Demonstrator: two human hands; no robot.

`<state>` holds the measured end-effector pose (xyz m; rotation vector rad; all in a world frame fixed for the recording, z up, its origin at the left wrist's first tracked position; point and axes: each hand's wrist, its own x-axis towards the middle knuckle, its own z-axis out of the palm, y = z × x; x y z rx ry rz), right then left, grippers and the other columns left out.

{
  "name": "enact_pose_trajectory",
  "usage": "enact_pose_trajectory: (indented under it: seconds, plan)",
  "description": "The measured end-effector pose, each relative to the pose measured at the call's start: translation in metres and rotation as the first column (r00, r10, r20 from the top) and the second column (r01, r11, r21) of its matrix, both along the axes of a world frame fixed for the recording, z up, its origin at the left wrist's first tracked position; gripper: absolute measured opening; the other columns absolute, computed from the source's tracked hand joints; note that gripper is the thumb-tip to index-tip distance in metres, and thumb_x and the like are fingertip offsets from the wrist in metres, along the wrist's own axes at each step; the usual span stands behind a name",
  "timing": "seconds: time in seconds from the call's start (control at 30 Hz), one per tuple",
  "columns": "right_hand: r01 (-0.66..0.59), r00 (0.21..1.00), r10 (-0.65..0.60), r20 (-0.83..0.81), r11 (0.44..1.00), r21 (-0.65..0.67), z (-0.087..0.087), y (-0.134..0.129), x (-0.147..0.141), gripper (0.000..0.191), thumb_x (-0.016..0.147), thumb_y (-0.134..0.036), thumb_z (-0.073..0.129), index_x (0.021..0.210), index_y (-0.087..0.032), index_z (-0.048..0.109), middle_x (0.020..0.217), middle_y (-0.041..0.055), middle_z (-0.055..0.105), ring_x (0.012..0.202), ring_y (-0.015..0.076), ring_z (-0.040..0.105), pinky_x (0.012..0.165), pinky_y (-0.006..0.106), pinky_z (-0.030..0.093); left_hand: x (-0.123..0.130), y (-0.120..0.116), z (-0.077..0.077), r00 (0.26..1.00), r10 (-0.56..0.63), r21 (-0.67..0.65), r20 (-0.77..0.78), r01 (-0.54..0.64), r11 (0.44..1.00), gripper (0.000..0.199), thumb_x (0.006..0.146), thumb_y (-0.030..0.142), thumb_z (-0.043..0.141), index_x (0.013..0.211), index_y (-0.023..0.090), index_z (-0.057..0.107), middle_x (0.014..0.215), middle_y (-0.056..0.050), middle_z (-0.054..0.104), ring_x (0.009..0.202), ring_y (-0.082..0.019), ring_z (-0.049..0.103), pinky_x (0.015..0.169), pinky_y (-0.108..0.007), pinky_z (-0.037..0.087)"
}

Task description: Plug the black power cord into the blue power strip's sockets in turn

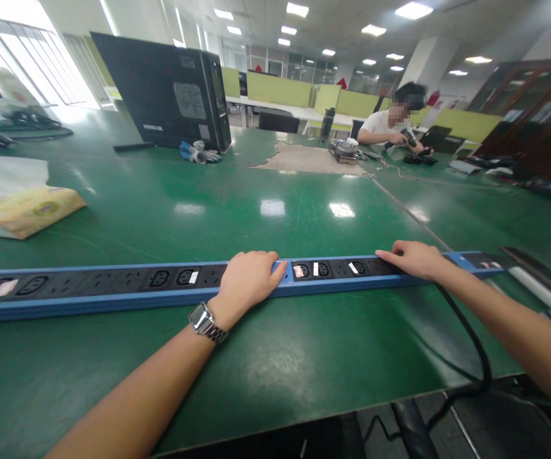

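A long blue power strip [328, 285] with black sockets lies across the green table, running from the left edge of the view to the right. Several sockets carry small white or pink stickers. My left hand [250, 275], with a metal watch [205, 322] on its wrist, is wrapped over the strip near its middle, thumb toward the right. Further right, my right hand [415, 259] grips the strip from above, its thumb along the far edge. Most fingers of both hands are hidden behind the strip. A black cable [477, 341] hangs down below my right hand.
A black computer tower [161, 92] stands at the back left, with blue-grey gloves [199, 153] beside it. A yellow tissue pack [41, 210] lies at the left. Across the green table [275, 223], a person [390, 131] handles a dark tool. A dark, long object [543, 274] lies at the right.
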<state>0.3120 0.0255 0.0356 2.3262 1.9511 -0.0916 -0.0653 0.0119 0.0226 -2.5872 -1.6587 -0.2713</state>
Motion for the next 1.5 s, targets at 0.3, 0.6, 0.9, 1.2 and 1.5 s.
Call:
enact_pose_trajectory:
  seconds: [0.3, 0.6, 0.9, 1.2, 1.5]
  plan:
    - [-0.016, 0.963, 0.015, -0.271, 1.000, -0.003, 0.000, 0.010, 0.008, 0.067, 0.085, -0.072, 0.029, 0.076, -0.019, 0.069, 0.096, 0.0112, 0.074, 0.092, 0.0284, 0.067, 0.081, 0.036, 0.049, 0.001, -0.001, 0.002, 1.000, 0.011, -0.029, 0.008, -0.011, 1.000, 0.047, 0.096, 0.048, 0.030, 0.089, 0.019, 0.067, 0.090, -0.010, 0.072, 0.084, -0.025, 0.068, 0.072, -0.034, 0.046]
    - [-0.020, 0.988, 0.017, -0.152, 1.000, -0.018, 0.001, 0.011, 0.002, 0.060, 0.088, -0.064, 0.031, 0.074, -0.018, 0.068, 0.091, 0.0126, 0.073, 0.088, 0.0282, 0.067, 0.076, 0.033, 0.048, 0.000, -0.001, 0.001, 1.000, -0.001, -0.017, 0.005, 0.001, 1.000, 0.048, 0.097, 0.048, 0.029, 0.089, 0.019, 0.066, 0.089, -0.009, 0.072, 0.083, -0.024, 0.067, 0.072, -0.033, 0.046]
    - [-0.030, 0.999, 0.030, -0.013, 0.999, -0.015, -0.002, 0.013, 0.000, 0.058, 0.091, -0.059, 0.028, 0.071, -0.020, 0.066, 0.081, 0.0115, 0.071, 0.077, 0.0247, 0.066, 0.066, 0.030, 0.044, 0.001, -0.001, 0.002, 1.000, 0.011, -0.023, -0.007, -0.011, 1.000, 0.048, 0.097, 0.048, 0.029, 0.090, 0.019, 0.067, 0.090, -0.009, 0.072, 0.084, -0.025, 0.068, 0.071, -0.033, 0.046]
    - [-0.022, 0.999, 0.023, -0.022, 0.999, 0.047, -0.003, 0.004, -0.002, 0.061, 0.089, -0.063, 0.025, 0.066, -0.021, 0.062, 0.077, 0.0110, 0.069, 0.076, 0.0253, 0.064, 0.065, 0.031, 0.040, 0.001, 0.000, 0.002, 1.000, 0.004, -0.009, -0.004, -0.004, 1.000, 0.047, 0.097, 0.048, 0.030, 0.088, 0.020, 0.066, 0.089, -0.008, 0.072, 0.083, -0.025, 0.068, 0.069, -0.033, 0.045]
    - [0.095, 0.995, -0.091, -0.041, 0.989, 0.117, 0.015, -0.012, 0.010, 0.038, 0.081, -0.054, 0.051, 0.085, -0.019, 0.065, 0.090, 0.0088, 0.070, 0.082, 0.0241, 0.062, 0.069, 0.032, 0.042, 0.001, -0.003, 0.003, 1.000, 0.002, -0.001, 0.009, -0.002, 1.000, 0.045, 0.097, 0.047, 0.032, 0.086, 0.019, 0.066, 0.087, -0.008, 0.072, 0.081, -0.024, 0.067, 0.068, -0.033, 0.044]
